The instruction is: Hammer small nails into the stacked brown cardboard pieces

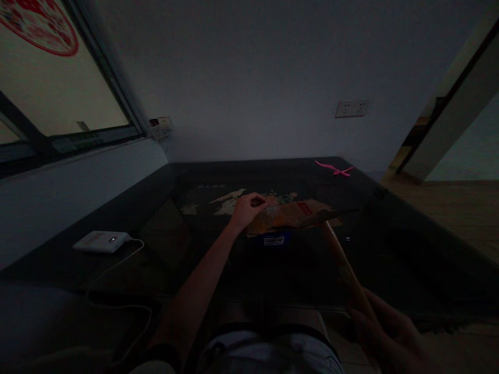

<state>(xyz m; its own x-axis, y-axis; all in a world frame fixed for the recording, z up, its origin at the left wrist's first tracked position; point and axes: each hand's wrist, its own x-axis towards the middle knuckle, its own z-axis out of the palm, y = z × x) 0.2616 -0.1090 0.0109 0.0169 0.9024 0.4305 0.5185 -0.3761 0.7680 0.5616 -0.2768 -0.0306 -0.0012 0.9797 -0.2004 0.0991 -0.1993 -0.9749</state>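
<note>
Packet (288,214) lies on the table (382,234), about midway between its near and far edges, and handling it well should come down to a steady left hand and small, controlled moves of the tool (342,257). Your left hand (247,209) is at the packet's left end, thumb and forefinger brought together in a pinch; best to leave room between it and the dark head (319,215), which lies over the packet's right end. Dim light hides whether the pinch has anything in it, and whether head and packet touch. Your right hand (390,332), by the near edge, is closed around the wooden handle; a firm grip should help guide its length. The packet looks flat, tan to orange and speckled, with red print toward its right. A blue-edged label (275,240) shows just beside its near side, a pink strip (342,172) near the table's far right corner, and a white power bank (99,241) near the left edge.
</note>
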